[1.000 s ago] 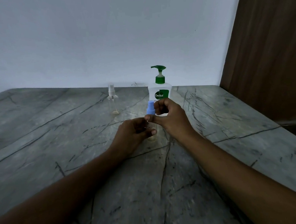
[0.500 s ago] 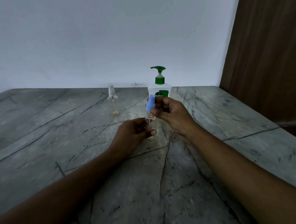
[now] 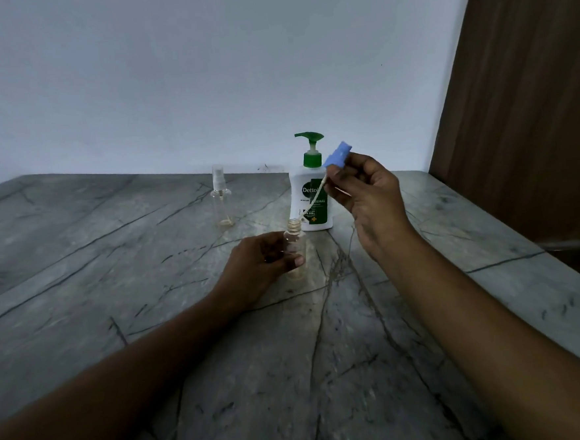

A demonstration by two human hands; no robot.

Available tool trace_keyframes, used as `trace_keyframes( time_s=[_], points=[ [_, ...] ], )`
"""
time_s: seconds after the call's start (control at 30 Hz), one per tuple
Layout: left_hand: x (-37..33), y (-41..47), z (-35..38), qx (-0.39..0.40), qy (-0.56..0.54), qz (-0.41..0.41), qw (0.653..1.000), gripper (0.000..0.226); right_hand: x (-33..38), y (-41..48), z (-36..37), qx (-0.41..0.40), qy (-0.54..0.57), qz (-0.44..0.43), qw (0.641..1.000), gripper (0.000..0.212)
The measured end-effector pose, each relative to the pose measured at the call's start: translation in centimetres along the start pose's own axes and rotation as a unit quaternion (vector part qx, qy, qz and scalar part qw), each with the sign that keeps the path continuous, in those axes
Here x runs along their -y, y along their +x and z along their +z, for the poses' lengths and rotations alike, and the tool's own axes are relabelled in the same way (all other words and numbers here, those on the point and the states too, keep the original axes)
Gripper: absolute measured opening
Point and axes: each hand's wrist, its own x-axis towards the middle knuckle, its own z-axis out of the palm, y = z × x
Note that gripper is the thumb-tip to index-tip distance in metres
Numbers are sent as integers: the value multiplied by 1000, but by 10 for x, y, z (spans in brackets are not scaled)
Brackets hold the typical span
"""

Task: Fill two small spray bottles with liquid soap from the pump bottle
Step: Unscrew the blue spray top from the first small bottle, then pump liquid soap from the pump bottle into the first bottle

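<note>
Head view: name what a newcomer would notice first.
First, the blue sprayer pinched in the raised right hand, its tube slanting down to the open bottle that the left hand holds on the table. Behind stands the green-topped pump bottle, a capped spray bottle to its left.

Blue sprayer (image 3: 336,154) now off bottle (image 3: 296,250)

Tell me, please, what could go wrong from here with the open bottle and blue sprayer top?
The dip tube hanging from the blue sprayer top in the right hand ends close to the neck of the open bottle; it might snag the rim or drip on the table.
The neck is narrow, so soap from the pump bottle may miss it.
</note>
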Motion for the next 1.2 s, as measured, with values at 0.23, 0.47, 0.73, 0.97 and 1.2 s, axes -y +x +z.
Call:
trace_keyframes(
  time_s=[0.23, 0.47, 0.73, 0.97, 1.2],
  points=[
    [0, -1, 1, -7, 13, 7, 1000, 43, 7, 14, -26, -45, -49, 152, 986, 3],
    [1, 1, 1, -26, 34, 8, 999, 41, -8, 21, -63, 51, -310, 318, 895, 7],
    [2, 1, 0, -54, 14, -1, 998, 42, -15, 22, -76, 50, -362, 338, 867, 8],
    [0, 0, -1, -66, 9, -5, 998, 42, -14, 23, -77, 64, -437, 323, 837, 16],
    [0, 3, -4, -73, 8, -9, 997, 43, -5, 28, -74, 20, -459, 248, 853, 20]
  ],
)
